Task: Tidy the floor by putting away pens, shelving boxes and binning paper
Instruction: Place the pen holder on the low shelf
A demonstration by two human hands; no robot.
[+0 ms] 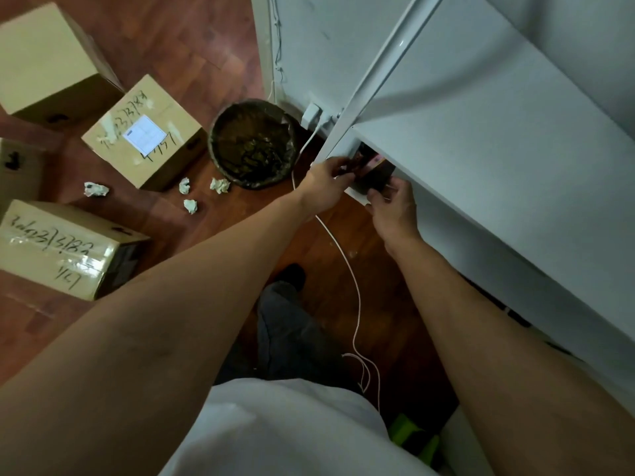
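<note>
1. A dark holder (376, 175) with a pink edge sat at the mouth of a low shelf opening, right of the frame's centre. It looked like the container for the pens, which would explain both hands meeting there.
2. The left hand (326, 187) had its fingers curled round a few thin dark items (350, 166), probably pens, their tips aimed at the holder, seemingly to drop them in.
3. The right hand (391, 211) gripped the holder from below, fingers curled on its near side, likely to steady it.
4. 4 crumpled paper balls (220, 185) lay on the wooden floor (192, 39) near the lined bin (252, 144) at centre left, so the binning appeared not yet done.
5. 4 cardboard boxes (144, 132) stood at the left, unshelved.
6. A white cable (355, 290) ran down from a wall socket, crossing beneath the left wrist.
7. The white shelf board (481, 166) hid the holder's far part. How many pens were held could not be told, and the box at the left edge was cut off.
</note>
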